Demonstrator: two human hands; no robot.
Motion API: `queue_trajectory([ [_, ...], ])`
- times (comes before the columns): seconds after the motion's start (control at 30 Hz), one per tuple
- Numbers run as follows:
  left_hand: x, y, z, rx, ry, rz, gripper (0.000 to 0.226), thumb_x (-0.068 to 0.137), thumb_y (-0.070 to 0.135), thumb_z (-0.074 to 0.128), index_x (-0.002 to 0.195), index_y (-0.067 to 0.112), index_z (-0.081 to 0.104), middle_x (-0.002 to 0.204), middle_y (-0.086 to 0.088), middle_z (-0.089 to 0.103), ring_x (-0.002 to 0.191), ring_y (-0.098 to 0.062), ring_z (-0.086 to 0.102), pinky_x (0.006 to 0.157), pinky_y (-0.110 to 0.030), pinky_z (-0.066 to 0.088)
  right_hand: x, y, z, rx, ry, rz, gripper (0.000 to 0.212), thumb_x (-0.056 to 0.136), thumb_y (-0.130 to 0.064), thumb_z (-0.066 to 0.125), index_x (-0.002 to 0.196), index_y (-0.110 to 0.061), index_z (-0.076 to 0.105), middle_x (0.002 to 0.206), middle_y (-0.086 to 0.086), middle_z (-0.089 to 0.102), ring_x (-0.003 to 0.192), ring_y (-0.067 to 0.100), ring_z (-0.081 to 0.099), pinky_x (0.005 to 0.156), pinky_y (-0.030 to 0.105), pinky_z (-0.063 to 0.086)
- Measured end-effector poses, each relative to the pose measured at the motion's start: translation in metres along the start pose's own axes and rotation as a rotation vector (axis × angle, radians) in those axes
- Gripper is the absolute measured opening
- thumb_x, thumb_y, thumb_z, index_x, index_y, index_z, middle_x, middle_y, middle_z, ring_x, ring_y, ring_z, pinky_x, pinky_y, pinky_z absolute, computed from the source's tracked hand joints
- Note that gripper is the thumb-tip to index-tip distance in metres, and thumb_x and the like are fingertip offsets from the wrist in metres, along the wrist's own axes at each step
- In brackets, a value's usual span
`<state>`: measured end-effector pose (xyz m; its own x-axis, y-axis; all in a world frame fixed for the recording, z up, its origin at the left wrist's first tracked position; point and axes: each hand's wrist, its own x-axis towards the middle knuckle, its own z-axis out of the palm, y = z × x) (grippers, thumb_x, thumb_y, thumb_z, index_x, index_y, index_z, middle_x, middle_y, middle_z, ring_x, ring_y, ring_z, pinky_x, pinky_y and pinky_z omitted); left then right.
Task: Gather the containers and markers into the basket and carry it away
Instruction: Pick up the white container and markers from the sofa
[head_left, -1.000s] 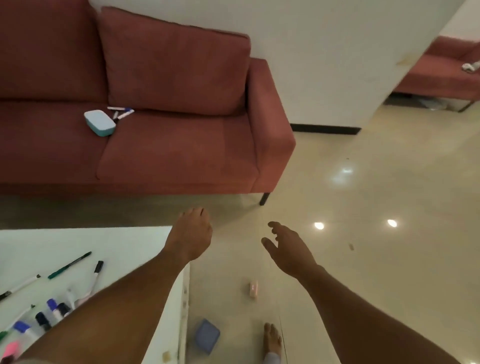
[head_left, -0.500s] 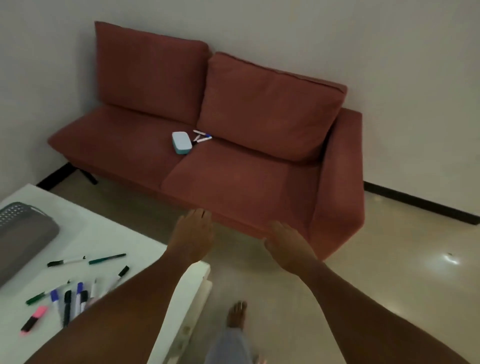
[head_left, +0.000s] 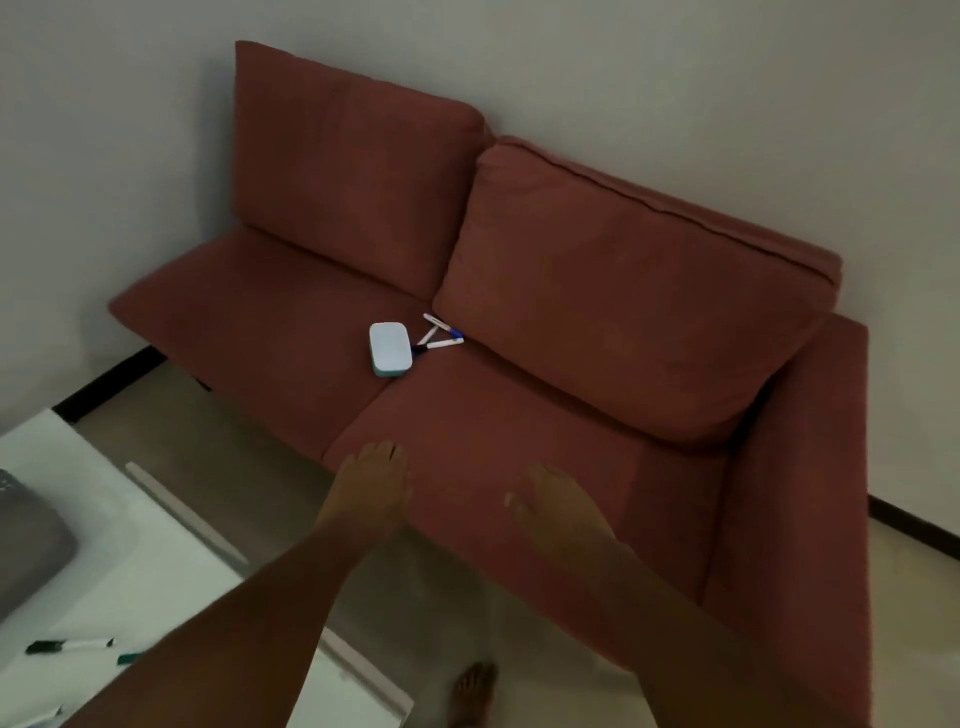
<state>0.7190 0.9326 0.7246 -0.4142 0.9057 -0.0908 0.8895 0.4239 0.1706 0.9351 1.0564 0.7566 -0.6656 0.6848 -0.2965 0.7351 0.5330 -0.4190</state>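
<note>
Both hands, left hand (head_left: 371, 480) & right hand (head_left: 558, 501), wide and empty, now nearer the sofa (head_left: 519, 415) vs a sec ago. Blue container (head_left: 389, 347) w/ markers (head_left: 440, 332) beside it on seat; basket (head_left: 26, 540) on bench (head_left: 104, 519), more markers there. Pickup likely next.

1. No text, label, brand, number or sign can be read anywhere in the view.
2. The light blue container (head_left: 390, 347) on the sofa (head_left: 519, 415) shows a plain lid; the markers (head_left: 439, 334) beside it are too small and blurred for any print to be made out.
</note>
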Motion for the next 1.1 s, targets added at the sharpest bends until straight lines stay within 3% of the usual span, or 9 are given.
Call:
queue_trajectory([
  [0.17, 0.069, 0.004, -0.015, 0.003, -0.031, -0.055, 0.035, 0.099, 0.028, 0.039, 0.128, 0.014, 0.052, 0.129, -0.005, 0.055, 0.117, -0.023, 0.052, 0.097, -0.036, 0.04, 0.077, 0.018, -0.022, -0.04, -0.135, -0.059, 0.042, 0.092, -0.037, 0.047, 0.125, -0.011, 0.048, 0.122, 0.01, 0.057, 0.112, 0.03, 0.056, 0.09, 0.04, 0.049],
  [0.43, 0.138, -0.026, -0.017, -0.047, 0.008, -0.228, 0.026, 0.095, 0.025, 0.044, 0.114, 0.014, 0.058, 0.112, -0.004, 0.061, 0.102, -0.024, 0.057, 0.085, -0.037, 0.045, 0.216, 0.018, -0.058, -0.037, -0.166, -0.172, 0.056, 0.095, -0.038, 0.051, 0.145, -0.016, 0.037, 0.145, 0.004, 0.045, 0.131, 0.019, 0.044, 0.108, 0.035, 0.038],
  [0.67, 0.202, -0.072, -0.008, -0.15, -0.029, -0.306, 0.016, 0.094, 0.023, 0.048, 0.099, 0.013, 0.058, 0.1, -0.005, 0.06, 0.095, -0.026, 0.058, 0.078, -0.037, 0.043, 0.319, -0.01, -0.055, -0.085, -0.228, -0.236, 0.051, 0.095, -0.034, 0.052, 0.141, -0.013, 0.042, 0.139, 0.005, 0.05, 0.125, 0.019, 0.05, 0.104, 0.031, 0.04],
  [0.83, 0.277, -0.126, 0.026, -0.29, -0.08, -0.378, 0.015, 0.095, 0.021, 0.049, 0.095, 0.011, 0.059, 0.097, -0.008, 0.062, 0.092, -0.027, 0.06, 0.08, -0.038, 0.047, 0.401, -0.02, -0.03, -0.103, -0.246, -0.156, 0.05, 0.095, -0.035, 0.053, 0.139, -0.014, 0.046, 0.138, 0.005, 0.052, 0.125, 0.018, 0.05, 0.107, 0.031, 0.038],
  [0.93, 0.316, -0.155, 0.06, -0.388, -0.109, -0.431, 0.018, 0.098, 0.029, 0.046, 0.089, 0.016, 0.055, 0.095, -0.007, 0.065, 0.088, -0.026, 0.063, 0.072, -0.033, 0.045, 0.449, -0.019, -0.003, -0.125, -0.266, -0.077, 0.049, 0.095, -0.036, 0.054, 0.139, -0.015, 0.047, 0.14, 0.005, 0.051, 0.127, 0.018, 0.049, 0.111, 0.032, 0.033],
  [1.1, 0.37, -0.194, 0.121, -0.469, -0.225, -0.523, 0.041, 0.097, 0.037, 0.045, 0.125, 0.01, 0.058, 0.122, -0.01, 0.066, 0.104, -0.029, 0.065, 0.086, -0.037, 0.05, 0.522, -0.026, 0.041, -0.06, -0.274, 0.088, 0.044, 0.089, -0.03, 0.06, 0.13, -0.014, 0.056, 0.127, 0.003, 0.06, 0.115, 0.019, 0.057, 0.105, 0.033, 0.042],
])
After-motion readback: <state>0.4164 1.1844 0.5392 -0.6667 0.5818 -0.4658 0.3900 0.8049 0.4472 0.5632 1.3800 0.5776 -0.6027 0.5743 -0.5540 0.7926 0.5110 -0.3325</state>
